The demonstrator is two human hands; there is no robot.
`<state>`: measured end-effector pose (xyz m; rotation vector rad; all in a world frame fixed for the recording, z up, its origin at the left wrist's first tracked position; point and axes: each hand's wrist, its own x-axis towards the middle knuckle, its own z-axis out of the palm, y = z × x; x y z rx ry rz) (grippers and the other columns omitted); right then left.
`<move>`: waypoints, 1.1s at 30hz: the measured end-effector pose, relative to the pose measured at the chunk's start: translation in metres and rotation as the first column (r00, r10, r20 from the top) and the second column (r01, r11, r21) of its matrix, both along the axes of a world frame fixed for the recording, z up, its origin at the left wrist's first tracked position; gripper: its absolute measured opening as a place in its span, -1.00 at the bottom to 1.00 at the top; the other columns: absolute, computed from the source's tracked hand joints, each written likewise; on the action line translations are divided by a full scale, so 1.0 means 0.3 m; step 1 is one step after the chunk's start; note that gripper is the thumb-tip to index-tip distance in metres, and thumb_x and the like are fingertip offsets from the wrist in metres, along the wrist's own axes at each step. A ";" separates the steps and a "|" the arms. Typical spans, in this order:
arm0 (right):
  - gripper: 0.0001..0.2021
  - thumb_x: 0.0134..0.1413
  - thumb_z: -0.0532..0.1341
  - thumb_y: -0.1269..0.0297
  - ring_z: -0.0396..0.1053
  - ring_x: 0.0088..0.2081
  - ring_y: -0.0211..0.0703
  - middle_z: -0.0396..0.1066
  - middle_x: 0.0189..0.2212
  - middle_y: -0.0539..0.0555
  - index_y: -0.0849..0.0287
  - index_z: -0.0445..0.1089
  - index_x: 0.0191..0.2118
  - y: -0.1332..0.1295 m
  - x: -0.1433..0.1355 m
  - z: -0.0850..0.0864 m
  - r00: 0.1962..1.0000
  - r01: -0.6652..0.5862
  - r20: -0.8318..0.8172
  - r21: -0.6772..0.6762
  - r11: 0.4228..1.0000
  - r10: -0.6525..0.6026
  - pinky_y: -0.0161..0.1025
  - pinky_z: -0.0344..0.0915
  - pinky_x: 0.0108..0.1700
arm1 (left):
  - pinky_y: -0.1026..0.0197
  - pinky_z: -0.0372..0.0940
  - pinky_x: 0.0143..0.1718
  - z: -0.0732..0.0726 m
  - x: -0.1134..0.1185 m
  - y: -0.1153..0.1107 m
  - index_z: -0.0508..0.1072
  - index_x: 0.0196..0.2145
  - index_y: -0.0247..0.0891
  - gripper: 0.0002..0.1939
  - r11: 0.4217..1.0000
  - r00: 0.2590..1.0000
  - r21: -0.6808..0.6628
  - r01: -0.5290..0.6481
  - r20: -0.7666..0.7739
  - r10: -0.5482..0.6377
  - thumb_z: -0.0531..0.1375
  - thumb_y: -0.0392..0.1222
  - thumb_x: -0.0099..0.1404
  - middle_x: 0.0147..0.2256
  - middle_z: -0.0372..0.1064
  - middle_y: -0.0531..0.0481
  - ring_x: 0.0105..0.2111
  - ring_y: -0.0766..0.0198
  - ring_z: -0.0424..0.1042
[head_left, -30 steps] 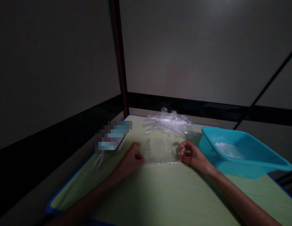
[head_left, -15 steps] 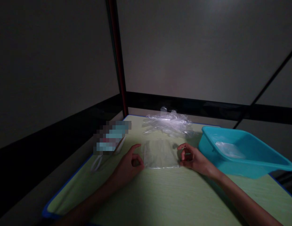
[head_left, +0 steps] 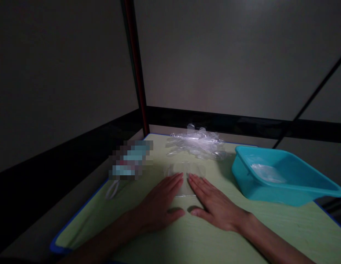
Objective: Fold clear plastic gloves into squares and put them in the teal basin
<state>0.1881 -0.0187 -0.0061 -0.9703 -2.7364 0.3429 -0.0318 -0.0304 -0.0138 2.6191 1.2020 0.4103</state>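
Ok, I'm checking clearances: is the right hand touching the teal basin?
Apart: the head view shows green tabletop between the right hand and the teal basin.

Rightward, turquoise basin (head_left: 269, 195) in the way

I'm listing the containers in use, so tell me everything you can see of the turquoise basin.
The turquoise basin looks like smooth plastic, open-topped, with sloping walls and a flared rim. It stands upright on the pale green tabletop, to the person's right. Inside lies a clear, flattish plastic piece. Neither the left hand nor the right hand touches the basin.
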 end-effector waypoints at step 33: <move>-0.49 0.17 -0.20 0.14 -0.23 0.17 -0.09 -0.14 0.16 0.17 0.33 -0.09 0.16 0.036 -0.028 -0.007 0.948 0.309 -0.098 0.074 0.948 -0.301 -0.03 -0.21 0.16 | 0.09 -0.17 0.13 0.044 0.027 0.055 -0.10 0.15 -0.35 -0.47 0.996 0.997 0.050 -0.076 -0.010 0.077 -0.13 -0.10 0.28 0.17 -0.25 -0.15 0.15 0.16 -0.20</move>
